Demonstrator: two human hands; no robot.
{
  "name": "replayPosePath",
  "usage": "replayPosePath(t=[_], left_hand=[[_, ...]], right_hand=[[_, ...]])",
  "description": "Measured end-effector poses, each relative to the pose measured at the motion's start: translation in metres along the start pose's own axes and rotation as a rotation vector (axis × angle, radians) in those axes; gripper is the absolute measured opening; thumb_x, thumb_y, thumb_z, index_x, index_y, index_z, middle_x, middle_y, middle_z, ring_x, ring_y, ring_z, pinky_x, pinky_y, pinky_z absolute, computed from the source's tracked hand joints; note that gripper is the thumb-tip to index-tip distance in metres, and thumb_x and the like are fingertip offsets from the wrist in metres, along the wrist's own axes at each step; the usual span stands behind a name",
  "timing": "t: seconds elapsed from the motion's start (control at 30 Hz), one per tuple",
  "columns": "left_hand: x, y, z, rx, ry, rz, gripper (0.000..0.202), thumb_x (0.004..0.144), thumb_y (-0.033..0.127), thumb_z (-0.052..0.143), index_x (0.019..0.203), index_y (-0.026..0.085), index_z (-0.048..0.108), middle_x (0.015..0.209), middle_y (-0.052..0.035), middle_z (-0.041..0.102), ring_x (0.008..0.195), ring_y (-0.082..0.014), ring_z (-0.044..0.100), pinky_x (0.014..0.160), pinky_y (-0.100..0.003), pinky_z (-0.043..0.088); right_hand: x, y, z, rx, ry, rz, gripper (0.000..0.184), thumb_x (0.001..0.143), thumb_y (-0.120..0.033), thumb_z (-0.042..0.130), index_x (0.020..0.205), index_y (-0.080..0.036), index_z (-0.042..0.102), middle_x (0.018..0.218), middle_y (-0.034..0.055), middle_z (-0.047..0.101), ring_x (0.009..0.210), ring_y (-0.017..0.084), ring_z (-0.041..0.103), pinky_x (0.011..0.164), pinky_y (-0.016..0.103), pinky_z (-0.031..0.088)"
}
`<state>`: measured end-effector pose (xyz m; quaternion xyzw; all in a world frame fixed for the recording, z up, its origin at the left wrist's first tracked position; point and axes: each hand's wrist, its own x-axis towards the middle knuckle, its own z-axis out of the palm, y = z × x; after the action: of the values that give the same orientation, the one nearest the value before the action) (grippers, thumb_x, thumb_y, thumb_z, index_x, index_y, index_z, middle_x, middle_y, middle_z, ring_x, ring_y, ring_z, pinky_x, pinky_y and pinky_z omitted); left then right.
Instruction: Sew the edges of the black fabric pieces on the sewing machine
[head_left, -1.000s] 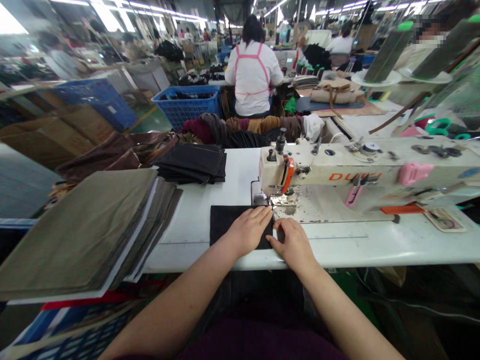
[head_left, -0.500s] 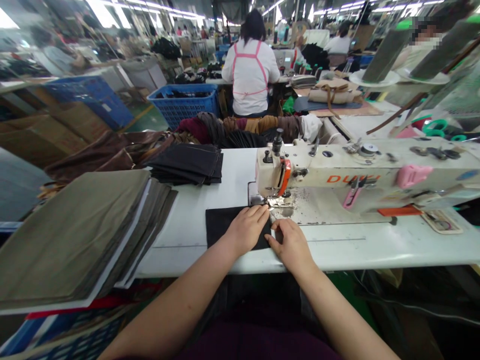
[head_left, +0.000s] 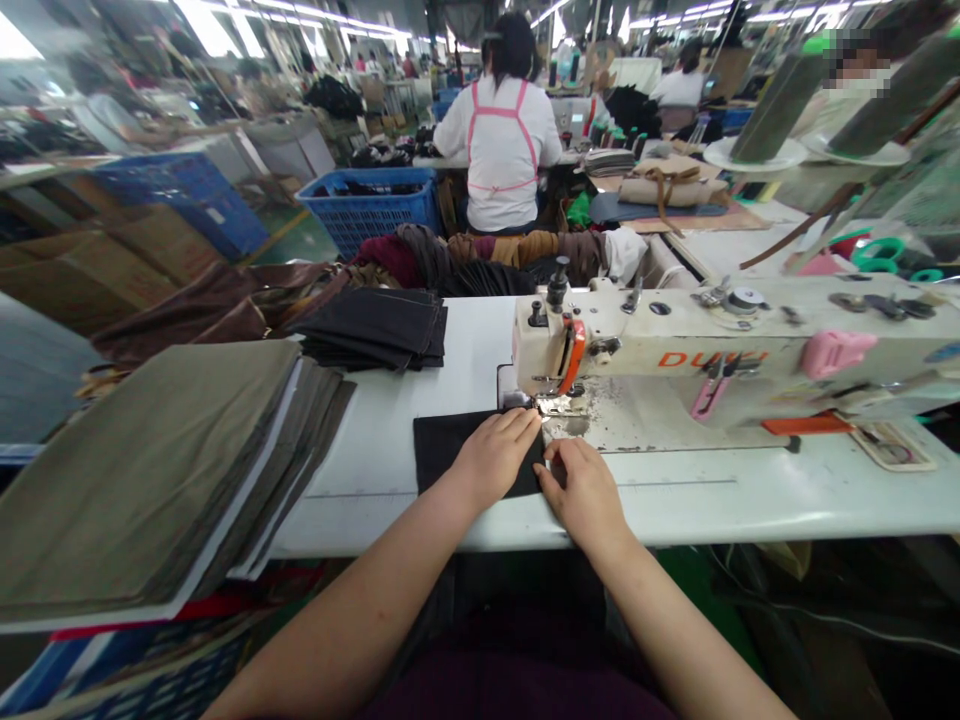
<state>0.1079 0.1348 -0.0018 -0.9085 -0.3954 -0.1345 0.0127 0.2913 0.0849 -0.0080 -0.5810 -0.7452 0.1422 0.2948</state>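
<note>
Black Cloth Stays Put by the Sewing Machine

Hardly anything has changed at the hands in the last second. The black cloth is in nearly the same spot, flat on the white table, with its far edge next to the metal foot of the sewing machine. So the work seems to be at a still, careful bit, with the cloth held steady. The bigger change is farther off: the worker in front has stuck the left arm out more to the side.

The person's left hand lies flat on top of the cloth. Its fingers are straight and close together, not curled around anything, and they point at the foot. The right hand is lower, at the cloth's right edge. Its fingers are bent and its thumb is near the edge, but one cannot tell if they pinch it. Both arms reach in from the near side. A dark pile and a green-brown pile sit to the left.
</note>
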Motion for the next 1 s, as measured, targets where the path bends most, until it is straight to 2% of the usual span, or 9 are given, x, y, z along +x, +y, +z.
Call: replayPosePath(t=[0.1,0.3,0.67,0.83,0.9,1.0], left_hand=[[0.0,0.0,0.0,-0.015,0.005,-0.007,0.042,0.102,0.019,0.043,0.144,0.014,0.05,0.149,-0.0108,0.055,0.138,-0.0227,0.049,0.113,-0.037,0.041],[0.0,0.0,0.001,0.01,0.015,-0.025,0.043,0.101,0.02,0.045,0.143,0.015,0.05,0.147,-0.0148,0.054,0.136,-0.0261,0.05,0.113,-0.041,0.043],[0.004,-0.001,0.003,0.036,0.003,-0.025,0.042,0.101,0.016,0.043,0.142,0.013,0.051,0.146,-0.0152,0.054,0.135,-0.026,0.05,0.113,-0.041,0.044],[-0.002,-0.003,0.004,-0.001,0.011,-0.016,0.046,0.101,0.014,0.043,0.146,0.013,0.047,0.152,-0.0152,0.049,0.14,-0.0264,0.045,0.117,-0.043,0.041],[-0.007,-0.002,0.001,-0.052,0.022,-0.004,0.042,0.1,0.014,0.044,0.142,0.011,0.051,0.148,-0.015,0.053,0.138,-0.0258,0.047,0.116,-0.042,0.043],[-0.018,0.006,-0.006,-0.143,0.053,-0.005,0.032,0.101,0.016,0.045,0.128,0.013,0.061,0.131,-0.0128,0.063,0.125,-0.0232,0.056,0.109,-0.039,0.049]], right_hand=[[-0.002,0.0,0.0,0.004,0.019,-0.003,0.012,0.09,-0.026,0.062,0.099,-0.02,0.059,0.091,0.0055,0.059,0.089,0.022,0.053,0.084,0.035,0.043],[-0.005,-0.001,0.002,-0.009,0.03,-0.039,0.037,0.094,-0.025,0.058,0.13,-0.019,0.061,0.097,0.0075,0.06,0.092,0.022,0.054,0.088,0.037,0.046],[-0.005,-0.003,0.005,-0.112,0.003,-0.022,0.042,0.097,-0.029,0.054,0.137,-0.019,0.062,0.093,0.0077,0.057,0.09,0.023,0.051,0.087,0.038,0.045],[-0.005,-0.003,0.003,-0.199,0.004,-0.008,0.042,0.098,-0.032,0.053,0.138,-0.022,0.062,0.091,0.0071,0.055,0.087,0.022,0.05,0.086,0.037,0.043],[-0.003,-0.004,0.003,-0.232,0.001,0.0,0.043,0.099,-0.032,0.052,0.14,-0.022,0.061,0.091,0.0072,0.055,0.087,0.022,0.05,0.086,0.037,0.042],[0.002,-0.005,0.003,-0.268,-0.002,0.004,0.043,0.1,-0.032,0.051,0.141,-0.023,0.06,0.09,0.0069,0.055,0.086,0.022,0.05,0.085,0.036,0.041]])
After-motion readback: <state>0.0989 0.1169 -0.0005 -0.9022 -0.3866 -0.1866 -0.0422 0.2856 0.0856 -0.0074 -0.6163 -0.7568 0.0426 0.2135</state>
